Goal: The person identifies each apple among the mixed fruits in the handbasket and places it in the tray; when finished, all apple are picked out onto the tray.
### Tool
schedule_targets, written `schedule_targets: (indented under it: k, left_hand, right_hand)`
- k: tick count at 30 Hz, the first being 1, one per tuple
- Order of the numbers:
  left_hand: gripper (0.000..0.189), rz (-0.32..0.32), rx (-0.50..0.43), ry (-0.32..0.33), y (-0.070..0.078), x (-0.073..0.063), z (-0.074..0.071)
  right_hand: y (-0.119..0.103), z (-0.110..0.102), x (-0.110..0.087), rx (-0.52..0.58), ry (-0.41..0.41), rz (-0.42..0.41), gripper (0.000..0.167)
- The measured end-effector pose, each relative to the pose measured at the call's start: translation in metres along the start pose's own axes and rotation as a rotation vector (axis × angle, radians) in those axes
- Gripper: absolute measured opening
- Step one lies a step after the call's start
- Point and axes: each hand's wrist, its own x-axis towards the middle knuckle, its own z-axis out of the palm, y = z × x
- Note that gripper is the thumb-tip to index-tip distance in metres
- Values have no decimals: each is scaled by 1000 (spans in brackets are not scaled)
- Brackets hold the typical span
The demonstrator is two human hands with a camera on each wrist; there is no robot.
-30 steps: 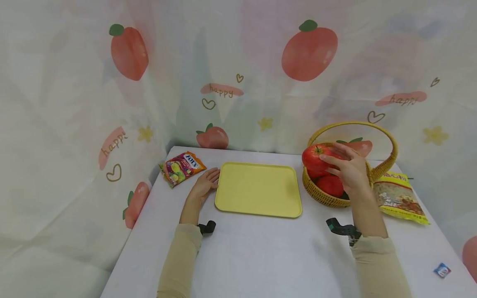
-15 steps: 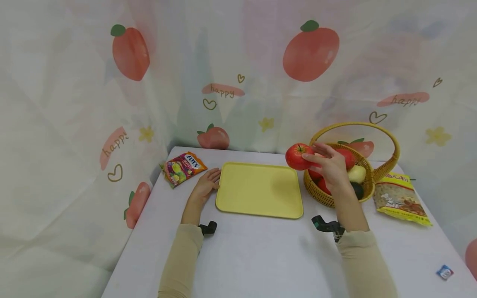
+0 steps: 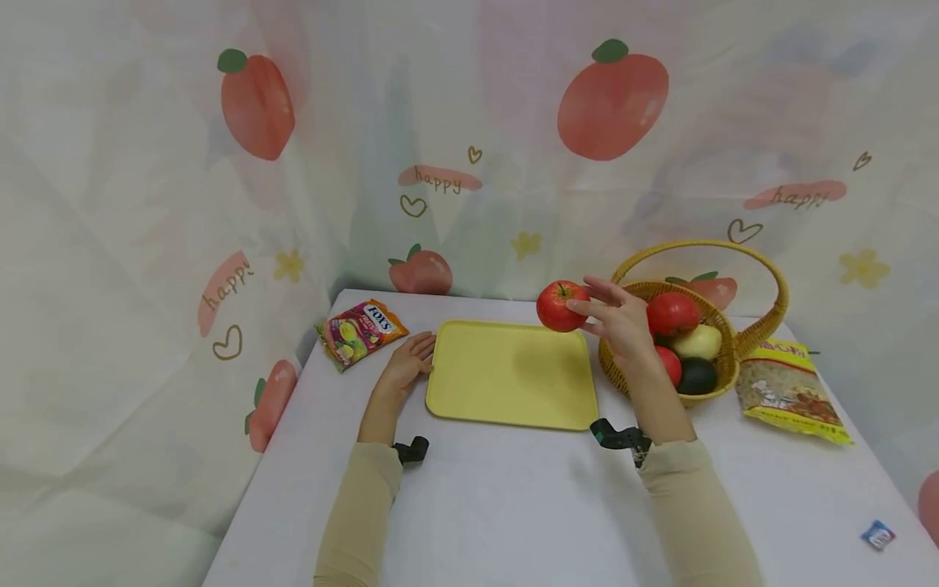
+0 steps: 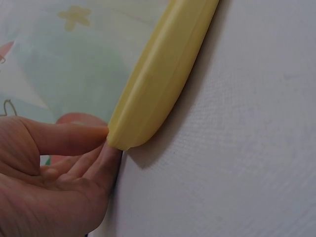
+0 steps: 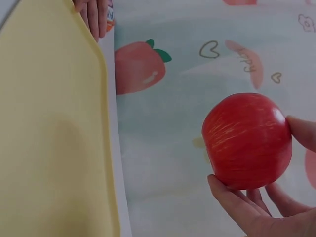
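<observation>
Between the thumb and fingers of my right hand [image 3: 619, 322] is a red apple [image 3: 562, 306]. In the head view it is held in the air over the far right corner of a yellow tray [image 3: 506, 375]. The right wrist view shows the apple [image 5: 247, 140] from the side, thumb on one side and fingertips beneath. At the tray's left edge lies my left hand [image 3: 403, 364], its fingers fairly straight. In the left wrist view the thumb [image 4: 74, 139] touches the tray's rim [image 4: 163, 69]; the fingertips are partly hidden.
A wicker basket [image 3: 759, 333] with a tall handle stands right of the tray, holding fruit. Beside it lies a yellow food packet [image 3: 792, 391]. A candy bag [image 3: 361, 333] lies at the back left, and a small blue packet [image 3: 878, 535] at the right.
My right hand has carried the apple leftward, out from above the basket to over the tray's far right corner. More of the basket's fruit shows now. The left hand stays in place.
</observation>
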Motion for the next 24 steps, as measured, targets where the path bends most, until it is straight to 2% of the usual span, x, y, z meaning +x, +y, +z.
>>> schedule_targets:
  k: [7,16,24]
  left_hand:
    - [83,5,11,-3,1,-2,-1]
    - [82,10,18,6,2,-4,2]
    - [84,25,18,-2,1,-4,1]
  right_hand:
    - [3,19,6,-23,-25,33,69]
    - [18,37,17,-50,-76,36,65]
    - [26,49,21,-39,-68,47,67]
